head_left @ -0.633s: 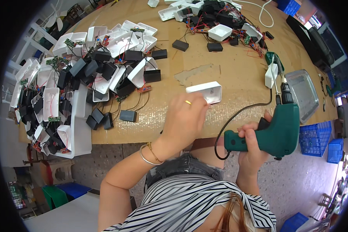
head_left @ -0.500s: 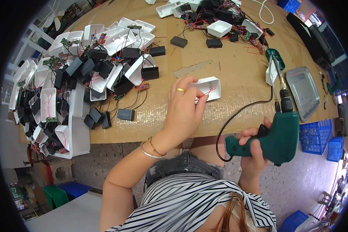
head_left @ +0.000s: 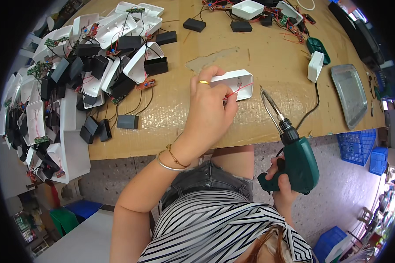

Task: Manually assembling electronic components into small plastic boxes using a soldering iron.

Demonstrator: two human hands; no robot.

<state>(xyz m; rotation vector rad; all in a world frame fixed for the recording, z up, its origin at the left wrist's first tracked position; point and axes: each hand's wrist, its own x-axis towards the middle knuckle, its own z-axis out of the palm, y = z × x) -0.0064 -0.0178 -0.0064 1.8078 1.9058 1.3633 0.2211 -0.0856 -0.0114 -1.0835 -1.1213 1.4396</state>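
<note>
My left hand [head_left: 211,105], with a ring on one finger, is closed at the middle of the cardboard-covered table. It steadies a small white plastic case [head_left: 246,78], and its thumb and forefinger pinch thin red wires [head_left: 245,87] at the case's opening. My right hand [head_left: 284,186] is wrapped round the handle of a green pistol-shaped soldering gun [head_left: 303,164], held past the table's near edge. The soldering gun's metal tip [head_left: 270,100] points up and left over the table, apart from the case. My left fingers hide the case's near-left part.
White cases with black boxes [head_left: 129,43], wires and circuit boards are heaped at left. Another heap [head_left: 285,19] lies at the far right. A metal tray [head_left: 350,96], a green holder [head_left: 317,46] and a white case [head_left: 315,66] sit at right. A black cord [head_left: 317,103] trails nearby.
The soldering gun has swung left, its tip now nearer the white case and away from the green holder. The left hand keeps its pinch. The whole view has shifted slightly.
</note>
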